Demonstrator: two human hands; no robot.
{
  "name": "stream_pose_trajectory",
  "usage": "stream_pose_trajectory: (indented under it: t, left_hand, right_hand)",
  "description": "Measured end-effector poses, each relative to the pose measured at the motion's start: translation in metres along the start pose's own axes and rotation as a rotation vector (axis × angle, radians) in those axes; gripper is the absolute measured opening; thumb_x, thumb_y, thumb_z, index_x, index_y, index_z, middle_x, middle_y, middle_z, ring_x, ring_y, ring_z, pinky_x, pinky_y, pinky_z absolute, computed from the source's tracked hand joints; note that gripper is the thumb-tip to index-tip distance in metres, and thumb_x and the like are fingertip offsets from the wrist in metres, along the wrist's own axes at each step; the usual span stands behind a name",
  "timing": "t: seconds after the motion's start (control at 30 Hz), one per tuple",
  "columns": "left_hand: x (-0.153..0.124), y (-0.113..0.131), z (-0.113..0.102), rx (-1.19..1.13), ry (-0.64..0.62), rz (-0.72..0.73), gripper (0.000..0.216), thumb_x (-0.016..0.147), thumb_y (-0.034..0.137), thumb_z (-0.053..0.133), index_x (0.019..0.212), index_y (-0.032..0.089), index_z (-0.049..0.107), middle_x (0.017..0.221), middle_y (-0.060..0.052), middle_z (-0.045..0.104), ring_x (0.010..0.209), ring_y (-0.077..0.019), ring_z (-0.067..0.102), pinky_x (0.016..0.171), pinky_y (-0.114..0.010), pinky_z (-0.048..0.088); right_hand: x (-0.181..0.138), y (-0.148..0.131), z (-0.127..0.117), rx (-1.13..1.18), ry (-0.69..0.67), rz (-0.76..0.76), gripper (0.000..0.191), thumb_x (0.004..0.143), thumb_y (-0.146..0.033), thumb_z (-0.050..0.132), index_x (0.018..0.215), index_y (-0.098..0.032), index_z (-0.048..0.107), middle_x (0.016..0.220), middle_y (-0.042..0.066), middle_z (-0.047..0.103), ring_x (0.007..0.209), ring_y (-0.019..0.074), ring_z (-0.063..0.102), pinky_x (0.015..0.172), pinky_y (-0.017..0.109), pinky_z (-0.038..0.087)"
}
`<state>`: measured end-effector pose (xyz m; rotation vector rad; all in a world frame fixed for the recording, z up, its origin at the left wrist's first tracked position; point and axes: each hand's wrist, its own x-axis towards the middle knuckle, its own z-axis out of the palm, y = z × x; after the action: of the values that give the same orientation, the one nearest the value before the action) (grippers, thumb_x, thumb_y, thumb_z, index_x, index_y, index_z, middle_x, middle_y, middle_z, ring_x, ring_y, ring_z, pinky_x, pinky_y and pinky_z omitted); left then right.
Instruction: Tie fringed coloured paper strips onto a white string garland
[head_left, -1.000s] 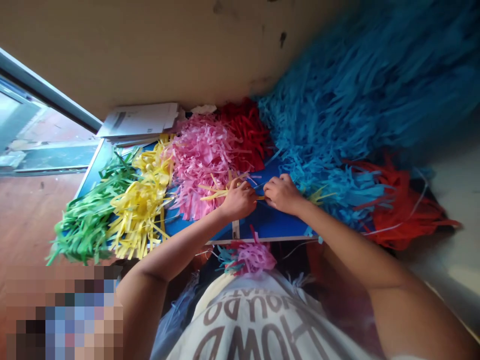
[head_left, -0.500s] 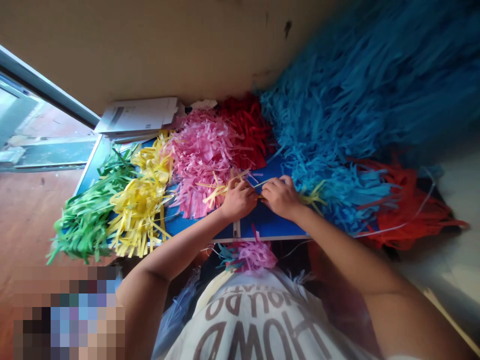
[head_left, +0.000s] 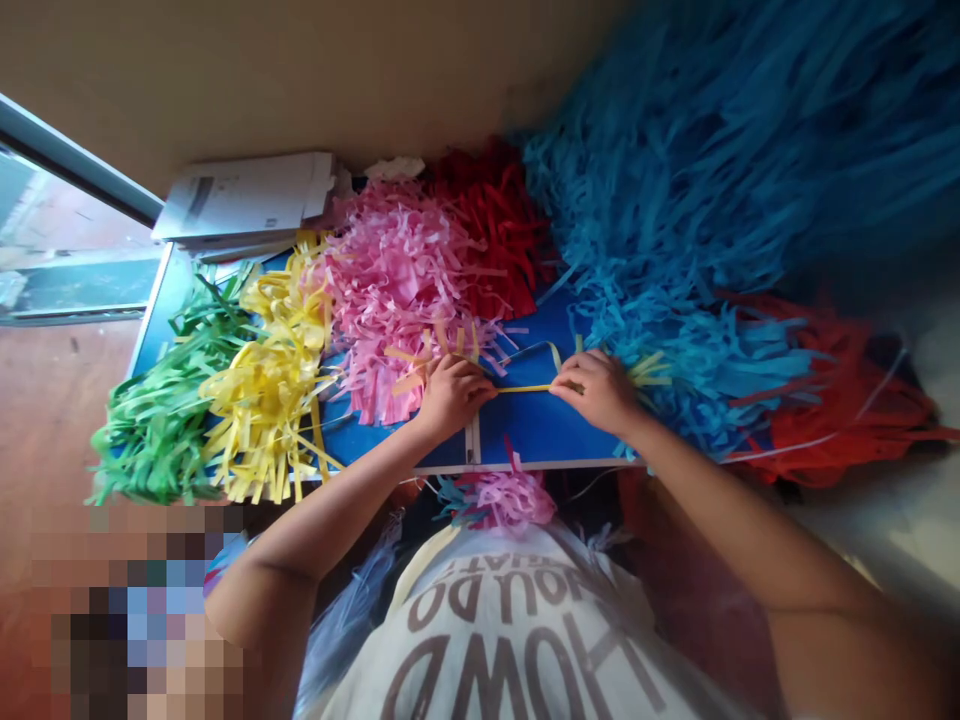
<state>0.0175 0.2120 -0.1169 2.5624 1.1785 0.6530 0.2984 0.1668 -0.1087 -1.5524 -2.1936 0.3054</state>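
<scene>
My left hand (head_left: 450, 392) and my right hand (head_left: 598, 388) are both closed on a bundle of yellow paper strips (head_left: 523, 387), stretched taut between them over a blue board (head_left: 536, 425). Loose yellow ends fan out past each fist. The left hand lies at the edge of a pink strip pile (head_left: 405, 285). The right hand sits against a large blue strip heap (head_left: 675, 230).
Piles of green strips (head_left: 161, 415), yellow strips (head_left: 270, 385) and red strips (head_left: 502, 235) lie on the board. Orange-red strips (head_left: 832, 415) spread at the right. White papers (head_left: 240, 195) rest by the wall. A small pink-and-teal tuft (head_left: 499, 497) sits at the board's near edge.
My hands have drawn apart, pulling the yellow strip bundle taut between them; before, they were close together. The view has shifted slightly downward.
</scene>
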Motion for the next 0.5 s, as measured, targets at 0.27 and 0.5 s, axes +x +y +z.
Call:
stream_pose_trajectory:
  t: [0.27,0.5]
  left_hand:
    - [0.003,0.005,-0.004,-0.012,-0.049,-0.12,0.023,0.09,0.042,0.067,0.081,0.024,0.079,0.09,-0.005,0.075,0.09,-0.0226,0.065,0.082,-0.039,0.042]
    - [0.012,0.021,-0.01,0.117,-0.117,-0.122,0.011,0.086,0.032,0.068,0.083,0.023,0.075,0.09,-0.006,0.073,0.098,-0.0284,0.06,0.088,-0.045,0.039]
  right_hand:
    - [-0.001,0.001,0.005,0.031,-0.008,0.059,0.015,0.089,-0.03,0.067,0.079,-0.023,0.075,0.091,0.004,0.07,0.093,0.0218,0.058,0.08,0.036,0.034]
    - [0.014,-0.008,0.002,-0.059,-0.107,0.169,0.015,0.082,-0.027,0.07,0.068,-0.021,0.066,0.086,0.004,0.069,0.089,0.0226,0.055,0.073,0.035,0.029]
